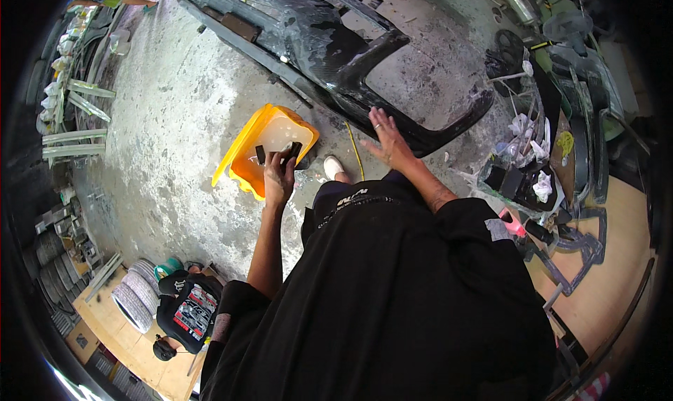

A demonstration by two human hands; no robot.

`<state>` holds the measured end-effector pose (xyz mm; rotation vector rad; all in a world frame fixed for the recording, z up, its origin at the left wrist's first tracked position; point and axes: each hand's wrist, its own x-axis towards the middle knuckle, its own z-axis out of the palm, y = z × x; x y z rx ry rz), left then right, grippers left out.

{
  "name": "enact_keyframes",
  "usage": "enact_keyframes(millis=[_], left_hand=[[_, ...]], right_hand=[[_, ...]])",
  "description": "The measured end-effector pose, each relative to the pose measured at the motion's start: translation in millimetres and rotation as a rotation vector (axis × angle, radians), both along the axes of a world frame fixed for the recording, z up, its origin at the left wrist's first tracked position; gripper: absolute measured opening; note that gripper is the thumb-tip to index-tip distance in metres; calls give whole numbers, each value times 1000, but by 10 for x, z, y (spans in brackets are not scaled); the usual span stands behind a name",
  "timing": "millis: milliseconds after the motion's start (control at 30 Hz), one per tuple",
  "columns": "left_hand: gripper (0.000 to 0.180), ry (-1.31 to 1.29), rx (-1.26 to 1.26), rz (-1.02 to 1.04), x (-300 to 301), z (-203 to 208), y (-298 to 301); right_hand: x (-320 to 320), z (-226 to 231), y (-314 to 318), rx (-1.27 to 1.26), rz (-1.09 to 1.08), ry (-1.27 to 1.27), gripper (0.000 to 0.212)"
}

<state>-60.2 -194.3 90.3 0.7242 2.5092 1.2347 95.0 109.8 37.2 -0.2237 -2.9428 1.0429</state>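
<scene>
Landmark for this record is the yellow tub (247,168), standing tilted on the stained concrete floor (168,120). Well to the left of the tub, pale strips and bundled parts (70,113) lie along the edge of the floor. Below and left of the tub, stacked tyres (133,296) sit on a wooden board, with a folded black printed shirt (188,310) beside them. The left hand (278,177) is over the tub's right rim, fingers closed around a small dark block (290,151) held above the tub's cloudy contents; a second small dark piece (260,154) shows inside the tub, just left of the hand. Just right of the tub, a white shoe (333,166) rests on the floor beside a thin yellow cord (356,155). Further right, the right hand (387,138) lies flat with fingers spread wide, holding nothing, pressed on the lower edge of a black car bumper (329,43), which stretches above and to the right of the tub. Far right of the tub, a cluttered stand holds crumpled white rags (541,187), with a pink bottle (513,222) below it.
</scene>
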Motion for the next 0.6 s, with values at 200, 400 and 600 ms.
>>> enact_keyframes(millis=[200, 400, 600], left_hand=[[24, 165, -85, -82, -4, 82, 164], [24, -48, -44, 96, 479, 189, 487], [29, -4, -136, 270, 1084, 207, 544]], right_hand=[[205, 114, 774, -130, -295, 44, 60], [187, -36, 1406, -362, -392, -96, 31], [-413, -439, 1611, -481, -187, -90, 31]])
